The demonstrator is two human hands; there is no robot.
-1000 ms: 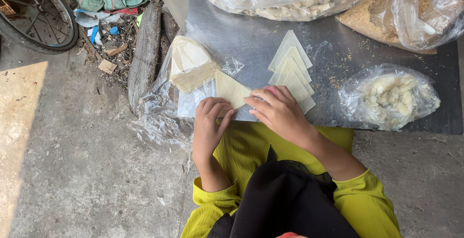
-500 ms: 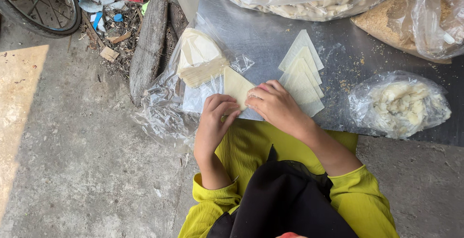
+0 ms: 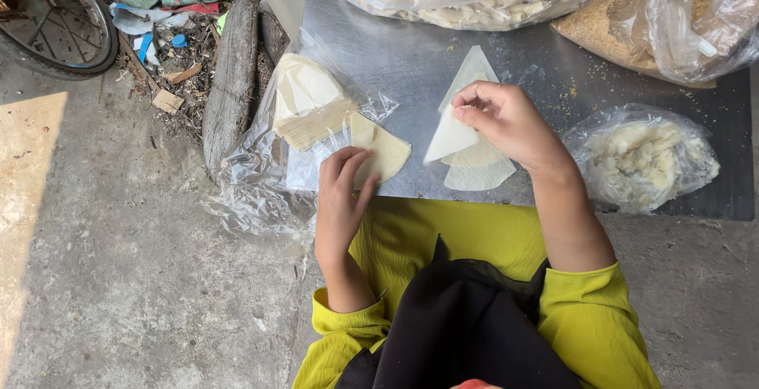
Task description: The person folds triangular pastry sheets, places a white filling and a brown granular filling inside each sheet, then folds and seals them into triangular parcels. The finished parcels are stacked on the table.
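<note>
Seen from above, a person in yellow sleeves works at a grey metal table (image 3: 553,81). The right hand (image 3: 506,124) pinches a pale triangular pastry sheet (image 3: 449,137) by its upper edge, lifting it off a small pile of folded pale triangles (image 3: 478,169) directly beneath; its long axis points up and away. The left hand (image 3: 341,199), fingers flat and relaxed, rests on a pale wedge-shaped sheet (image 3: 387,152) just left, beside a stack of pastry sheets on clear plastic (image 3: 310,104).

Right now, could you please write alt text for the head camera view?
The right hand lifts a triangular pastry sheet off a small pile, while the left hand rests on another sheet beside a bagged stack on a metal table.
</note>
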